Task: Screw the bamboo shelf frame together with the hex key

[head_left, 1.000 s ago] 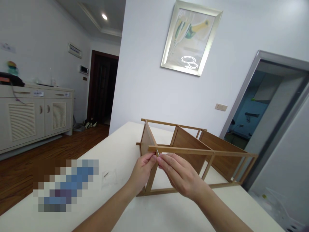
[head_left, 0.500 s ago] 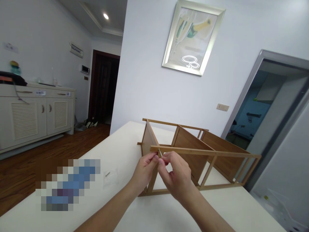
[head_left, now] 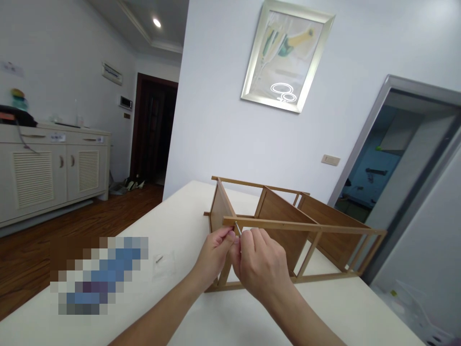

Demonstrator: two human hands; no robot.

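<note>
A wooden shelf frame [head_left: 284, 223] lies on its side on the white table. From a spot near the left end of its upper front rail, a thin silver metal rod [head_left: 238, 228] runs down at a slant to my fingers. My right hand [head_left: 261, 259] is closed round the rod's lower end, its knuckles turned up. Just left of it, my left hand [head_left: 218, 247] is pinched close under the rail, by the frame's corner; what lies between its fingertips is hidden. A clear plastic bag [head_left: 164, 265] with a small screw [head_left: 159, 259] lies left of my left hand.
The white table [head_left: 173, 307] carries the frame. A blurred-out bluish patch [head_left: 104, 274] covers something at its left. A white cabinet [head_left: 54, 168] stands at the left wall. Behind the frame is a wall with a picture [head_left: 288, 55]; a doorway [head_left: 374, 158] opens at the right.
My right hand has turned over, from fingertips pinching the rod to a closed grip with the knuckles up. My left hand and the frame stay nearly in place.
</note>
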